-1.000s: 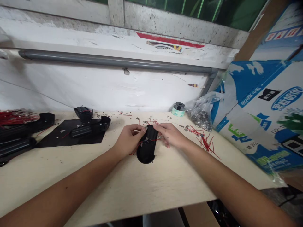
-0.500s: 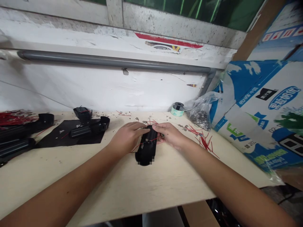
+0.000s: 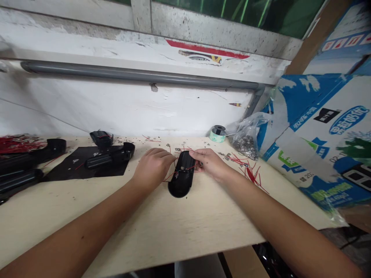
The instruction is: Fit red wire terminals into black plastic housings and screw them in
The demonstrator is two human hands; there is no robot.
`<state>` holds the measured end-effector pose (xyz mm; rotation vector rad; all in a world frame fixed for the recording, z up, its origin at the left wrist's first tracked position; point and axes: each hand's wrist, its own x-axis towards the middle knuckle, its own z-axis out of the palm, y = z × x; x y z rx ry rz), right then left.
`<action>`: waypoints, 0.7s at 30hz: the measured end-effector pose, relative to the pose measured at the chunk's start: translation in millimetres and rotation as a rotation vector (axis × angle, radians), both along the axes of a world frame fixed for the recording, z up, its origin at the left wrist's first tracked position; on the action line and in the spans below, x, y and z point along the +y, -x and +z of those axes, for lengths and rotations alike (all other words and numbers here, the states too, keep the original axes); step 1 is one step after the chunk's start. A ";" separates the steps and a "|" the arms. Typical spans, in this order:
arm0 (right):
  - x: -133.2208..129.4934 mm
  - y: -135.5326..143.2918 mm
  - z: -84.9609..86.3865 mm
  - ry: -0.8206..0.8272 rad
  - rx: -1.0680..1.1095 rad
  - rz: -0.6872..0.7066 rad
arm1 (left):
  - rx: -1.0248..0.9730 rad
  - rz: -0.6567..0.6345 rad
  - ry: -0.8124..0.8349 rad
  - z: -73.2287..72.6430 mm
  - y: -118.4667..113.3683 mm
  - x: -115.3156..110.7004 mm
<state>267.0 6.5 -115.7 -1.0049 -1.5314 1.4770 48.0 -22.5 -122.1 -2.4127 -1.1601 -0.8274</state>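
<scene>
In the head view, the black housing (image 3: 180,188), hollow and round-ended, thin red wires (image 3: 189,168) crossing its middle, is between the bench's (image 3: 174,227) front and back edges. The right hand (image 3: 210,164) pinches its far end; whether the curled left hand (image 3: 153,166) grips anything is hidden.

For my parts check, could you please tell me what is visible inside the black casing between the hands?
Thin red wire and small metal parts show inside the black casing. Whatever lies beneath them is covered.

A grey pipe (image 3: 145,77) crosses the white wall (image 3: 121,104) at twelve o'clock; a blue-and-white printed carton (image 3: 314,144) stands at three.
</scene>
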 end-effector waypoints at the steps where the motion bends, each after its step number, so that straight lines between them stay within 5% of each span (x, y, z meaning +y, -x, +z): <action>1: -0.5 0.1 0.7 -0.004 -0.003 -0.011 | -0.046 0.000 0.034 -0.5 -1.2 0.1; 9: 2.1 -1.3 -0.8 -0.077 -0.064 -0.017 | -0.390 -0.102 0.358 -0.5 -9.2 -5.9; 21: 7.7 -3.9 -5.4 -0.171 -0.121 -0.027 | -0.557 -0.330 0.569 1.7 -15.0 -6.0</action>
